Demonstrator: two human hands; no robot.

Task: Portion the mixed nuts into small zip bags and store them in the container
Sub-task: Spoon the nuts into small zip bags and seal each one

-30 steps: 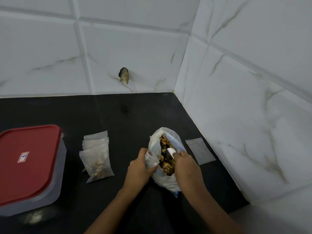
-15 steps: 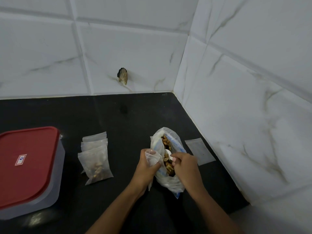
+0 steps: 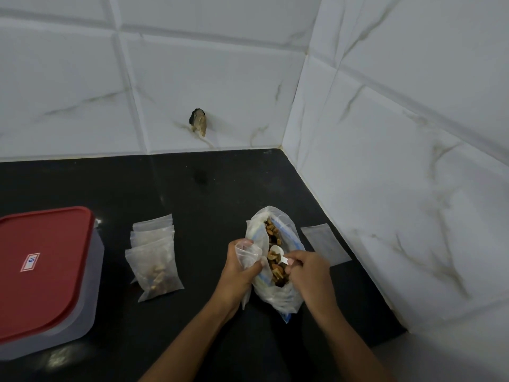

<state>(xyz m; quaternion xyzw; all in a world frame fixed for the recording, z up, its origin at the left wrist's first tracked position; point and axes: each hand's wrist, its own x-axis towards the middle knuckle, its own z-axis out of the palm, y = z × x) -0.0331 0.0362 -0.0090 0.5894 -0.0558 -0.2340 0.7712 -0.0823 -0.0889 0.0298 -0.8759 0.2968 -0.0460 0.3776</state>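
A large clear bag of mixed nuts (image 3: 278, 295) lies open on the black counter (image 3: 192, 194). My left hand (image 3: 238, 274) grips a small empty zip bag (image 3: 246, 251) with its mouth held up beside the big bag. My right hand (image 3: 308, 271) holds a small white spoon (image 3: 276, 250) whose bowl rests on the nuts inside the big bag. A pile of small zip bags with nuts (image 3: 154, 260) lies to the left. A container with a red lid (image 3: 41, 274) stands shut at the far left.
One flat empty zip bag (image 3: 325, 245) lies at the right, close to the tiled side wall (image 3: 413, 188). The back wall has a dark chipped hole (image 3: 198, 121). The counter ends in a corner behind the nut bag.
The spoon has shifted within the nut bag, its white bowl now showing above the nuts. My left hand has raised the small bag's mouth slightly. The view has drifted a little.
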